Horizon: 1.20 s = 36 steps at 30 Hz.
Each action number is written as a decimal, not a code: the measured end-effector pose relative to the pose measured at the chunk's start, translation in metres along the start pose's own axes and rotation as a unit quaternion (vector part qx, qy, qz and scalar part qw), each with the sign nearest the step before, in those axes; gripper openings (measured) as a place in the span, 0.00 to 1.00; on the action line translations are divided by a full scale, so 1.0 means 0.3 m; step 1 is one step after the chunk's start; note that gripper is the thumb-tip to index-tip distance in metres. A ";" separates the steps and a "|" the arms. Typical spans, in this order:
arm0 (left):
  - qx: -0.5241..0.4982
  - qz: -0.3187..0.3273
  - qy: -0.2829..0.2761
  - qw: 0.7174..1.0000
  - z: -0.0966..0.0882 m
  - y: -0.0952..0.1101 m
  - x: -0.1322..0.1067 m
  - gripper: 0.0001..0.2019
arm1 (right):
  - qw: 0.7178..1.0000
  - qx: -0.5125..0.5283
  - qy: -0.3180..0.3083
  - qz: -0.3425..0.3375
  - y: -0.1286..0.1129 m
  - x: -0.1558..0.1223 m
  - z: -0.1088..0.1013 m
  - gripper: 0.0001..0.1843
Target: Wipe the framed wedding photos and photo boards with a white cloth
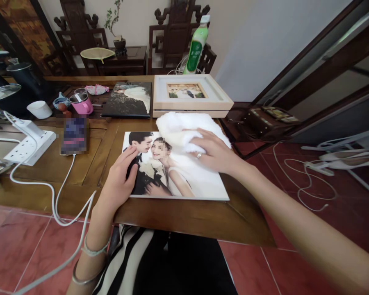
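A wedding photo panel [199, 186] lies flat near the front edge of the wooden table. My left hand [121, 176] rests on its left edge, fingers stretched out over the printed picture. In my right hand [212, 151] is a fluffy white cloth [184, 121], bunched under the fingers and pressed on the panel's upper right part. A ring shows on this hand. The cloth hides the panel's upper right corner and spreads past its far edge.
Behind the panel stand a framed photo [192, 106] and a dark picture panel [126, 100]. A green bottle [197, 49] rises beyond them. To the left are a phone [74, 135], a pink mug [81, 102], a white cup [39, 110] and a power strip [30, 143] with trailing cables.
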<state>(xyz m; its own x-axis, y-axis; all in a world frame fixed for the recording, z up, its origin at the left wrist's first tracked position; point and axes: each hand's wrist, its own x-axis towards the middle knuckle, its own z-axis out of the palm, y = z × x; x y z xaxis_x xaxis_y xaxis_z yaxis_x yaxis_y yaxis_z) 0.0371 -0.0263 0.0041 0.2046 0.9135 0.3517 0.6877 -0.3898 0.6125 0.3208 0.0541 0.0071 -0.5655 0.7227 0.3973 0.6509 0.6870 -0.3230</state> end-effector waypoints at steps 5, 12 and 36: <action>-0.002 0.001 0.001 1.000 -0.001 -0.001 0.000 0.19 | 0.999 -0.011 0.017 0.025 0.025 0.054 0.021 0.09; -0.001 0.004 0.006 1.000 0.004 -0.007 0.000 0.19 | 0.999 -0.017 -0.006 -0.035 -0.181 -0.149 -0.015 0.07; -0.005 0.004 0.006 1.000 0.003 -0.010 0.000 0.20 | 0.999 -0.024 -0.024 0.010 -0.157 0.103 0.061 0.19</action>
<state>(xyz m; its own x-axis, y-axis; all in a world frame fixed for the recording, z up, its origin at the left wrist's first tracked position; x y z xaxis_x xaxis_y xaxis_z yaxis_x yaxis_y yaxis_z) 0.0356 -0.0250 0.0015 0.2023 0.9087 0.3651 0.6793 -0.3988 0.6161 0.2634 0.0455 0.0187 -0.5743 0.7402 0.3498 0.6858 0.6683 -0.2883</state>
